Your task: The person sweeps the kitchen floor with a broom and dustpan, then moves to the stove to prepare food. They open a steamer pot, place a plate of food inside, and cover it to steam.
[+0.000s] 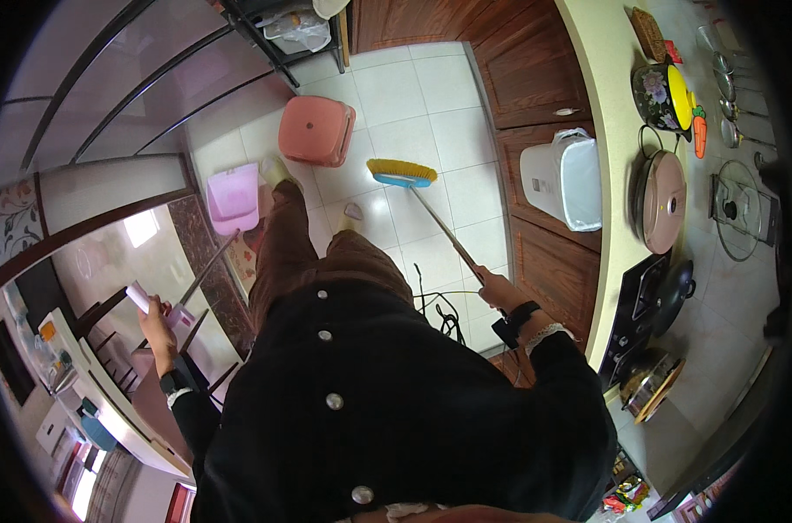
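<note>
My right hand (498, 287) is closed around the metal handle of a broom (405, 175). The broom has a blue head and yellow bristles, which lie on the white floor tiles ahead of my feet. At the left, my left hand (156, 325) grips the upper end of the long handle of a pink dustpan (233, 198). The dustpan's pan rests on the floor beside my left foot, near the doorway. A pinkish-red plastic stool (316, 131) stands between the dustpan and the broom head, a little farther off.
A white trash bin (561, 181) with a liner stands against wooden cabinets (553, 274) at the right. Black cables (445, 312) lie near my right leg. The counter above holds a pot (657, 98), a round pink appliance (664, 201) and a gas stove (631, 314). A black rack (333, 49) stands ahead.
</note>
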Tool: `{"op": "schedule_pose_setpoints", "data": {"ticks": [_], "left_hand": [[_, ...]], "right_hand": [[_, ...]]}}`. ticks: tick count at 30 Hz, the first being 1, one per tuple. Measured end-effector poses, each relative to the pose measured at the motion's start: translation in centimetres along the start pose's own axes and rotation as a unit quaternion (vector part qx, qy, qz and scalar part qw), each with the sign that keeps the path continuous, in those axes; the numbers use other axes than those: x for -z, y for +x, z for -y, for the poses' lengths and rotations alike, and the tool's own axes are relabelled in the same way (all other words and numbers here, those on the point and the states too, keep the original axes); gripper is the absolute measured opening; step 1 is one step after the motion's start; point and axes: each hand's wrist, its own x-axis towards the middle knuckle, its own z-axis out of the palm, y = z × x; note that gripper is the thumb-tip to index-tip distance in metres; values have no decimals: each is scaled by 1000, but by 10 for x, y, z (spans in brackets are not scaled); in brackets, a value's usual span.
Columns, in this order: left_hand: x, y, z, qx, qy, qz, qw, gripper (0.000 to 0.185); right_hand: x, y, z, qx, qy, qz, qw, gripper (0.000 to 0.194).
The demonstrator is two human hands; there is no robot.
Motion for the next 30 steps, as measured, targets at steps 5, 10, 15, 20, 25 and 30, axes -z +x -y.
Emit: {"op": "schedule_pose_setpoints", "data": {"ticks": [5,10,15,20,25,30], "left_hand": [[-3,-1,-14,18,-28,4,999,16],[-6,6,-28,15,-80,22,996,16],[-4,17,-26,31,-84,8,996,14],[7,18,-15,13,-121,16,992,17],[18,6,-8,11,-113,-20,993,15],[32,-7,5,5,-111,-52,992,15]], "right_hand": [[-18,0,-10,17,-43,-36,998,52],[-34,-13,-12,1,-57,-55,997,52],[-46,-19,-8,6,-66,-55,996,58],[-48,-21,-4,15,-121,-42,992,58],[-24,-50,15,-4,-66,-5,998,58],[-4,-80,42,-33,95,44,994,62]]}}
